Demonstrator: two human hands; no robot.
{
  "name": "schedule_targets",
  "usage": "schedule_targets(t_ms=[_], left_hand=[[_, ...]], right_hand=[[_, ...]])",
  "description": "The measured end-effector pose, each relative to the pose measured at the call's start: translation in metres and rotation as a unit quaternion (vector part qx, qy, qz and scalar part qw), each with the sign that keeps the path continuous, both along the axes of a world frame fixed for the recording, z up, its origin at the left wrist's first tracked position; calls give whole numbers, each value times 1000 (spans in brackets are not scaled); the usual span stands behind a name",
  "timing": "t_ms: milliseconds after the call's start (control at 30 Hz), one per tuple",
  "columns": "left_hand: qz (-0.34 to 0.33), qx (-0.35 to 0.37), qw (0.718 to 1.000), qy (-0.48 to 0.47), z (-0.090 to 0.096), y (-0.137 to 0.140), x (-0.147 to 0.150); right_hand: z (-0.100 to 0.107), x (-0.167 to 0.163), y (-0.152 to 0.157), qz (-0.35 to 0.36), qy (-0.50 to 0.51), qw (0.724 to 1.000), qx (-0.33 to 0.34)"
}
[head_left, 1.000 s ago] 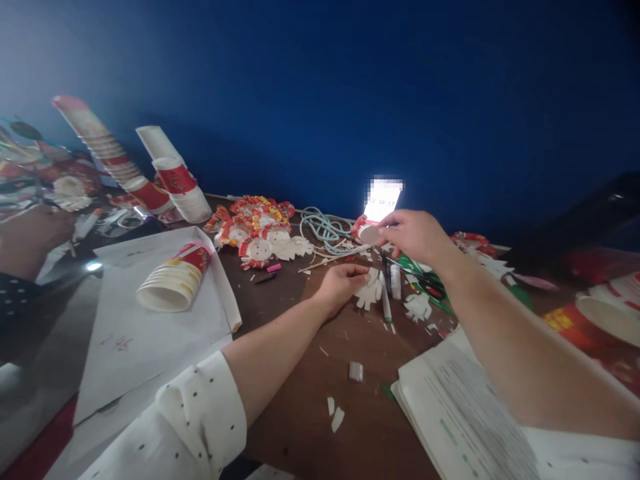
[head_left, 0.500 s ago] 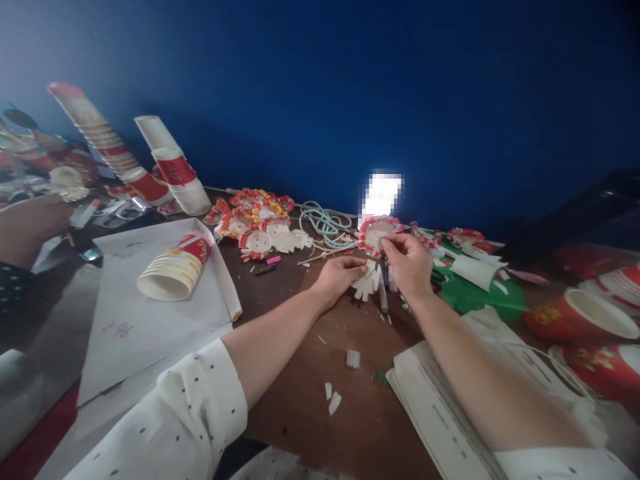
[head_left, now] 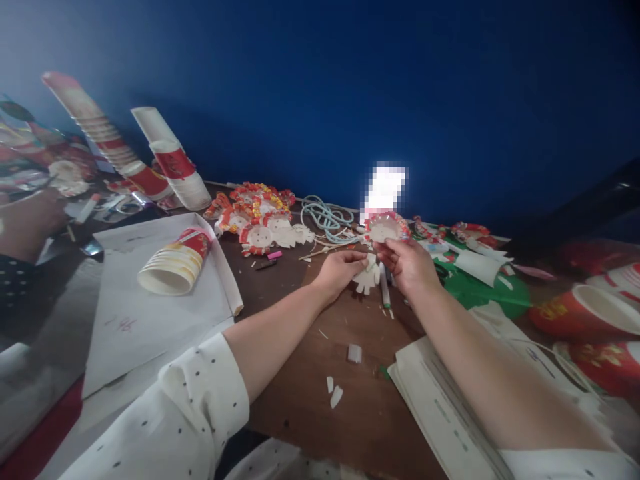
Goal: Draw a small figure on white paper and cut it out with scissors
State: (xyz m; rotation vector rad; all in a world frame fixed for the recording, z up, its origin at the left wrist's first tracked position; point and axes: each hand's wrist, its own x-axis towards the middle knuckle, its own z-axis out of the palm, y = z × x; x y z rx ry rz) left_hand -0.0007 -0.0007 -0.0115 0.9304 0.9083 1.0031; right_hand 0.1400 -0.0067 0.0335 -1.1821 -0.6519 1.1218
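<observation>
My right hand pinches the lower edge of a round paper-cup cutout with a red, curled fringe and a pale centre. It holds the cutout up in front of a bright, blurred-out screen. Close to its left, my left hand is closed, thumb and fingertips on the edge of a white paper piece cut into strips. Whether the two paper pieces touch is hard to see. A white marker with a green end lies just below, between the hands.
Finished-looking red and white cutouts lie in a heap beside a pale blue cable. Stacked cups stand at the left, and nested cups lie on a white box lid. A co-worker's hand is far left. Red cups lie right.
My right hand has turned, so its fingers now come from below the round cutout, which has tilted and shifted slightly right. My left hand stays at the white strip-cut piece.
</observation>
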Motion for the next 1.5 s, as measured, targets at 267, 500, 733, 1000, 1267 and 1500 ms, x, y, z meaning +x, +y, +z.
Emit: schedule_targets(t_ms=[267,500,733,1000,1267,1500], left_hand=[[29,-11,998,-51,4,0,1],[64,-43,994,-74,7,0,2],[58,-45,992,-106,13,-3,2],[63,-51,989,-126,15,-4,1],[63,-45,989,-125,13,-4,1],[69,-46,989,-120,14,-4,1]], right_hand=[[1,-6,-7,65,36,997,-26],[-2,-12,-9,78,41,995,-37],[-2,-17,-12,103,32,993,-40],[-3,-18,-12,107,22,994,-22],[-4,-21,-13,87,52,995,-22],[-4,-22,-13,75,51,996,-8]])
